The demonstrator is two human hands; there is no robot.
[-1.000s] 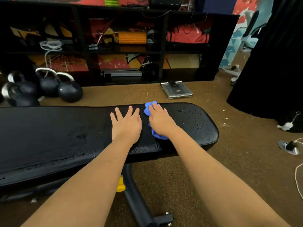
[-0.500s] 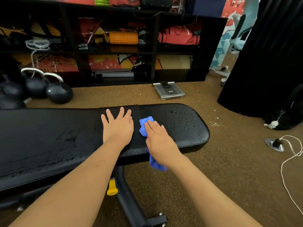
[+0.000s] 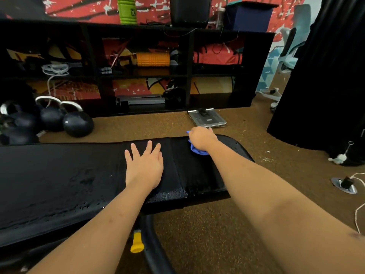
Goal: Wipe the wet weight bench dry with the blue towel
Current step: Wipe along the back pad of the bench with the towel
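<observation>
The right hand [image 3: 202,138], clenched on the blue towel [image 3: 198,152], has slid toward 12 o'clock. The left hand [image 3: 145,165] stays flat, fingers spread. The towel is mostly hidden.

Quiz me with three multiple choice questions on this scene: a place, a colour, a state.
1. Where is the blue towel? A under the right hand at the far edge of the weight bench; B over the near edge; C at the bench's left end.
2. Colour of the foam roller inside the shelf? A white; B orange; C purple.
3. The left hand is: A clenched; B raised; C flat on the bench.
Answers: A, blue cloth pokes out beneath that hand; B, plainly orange; C, palm lies on the pad.
</observation>
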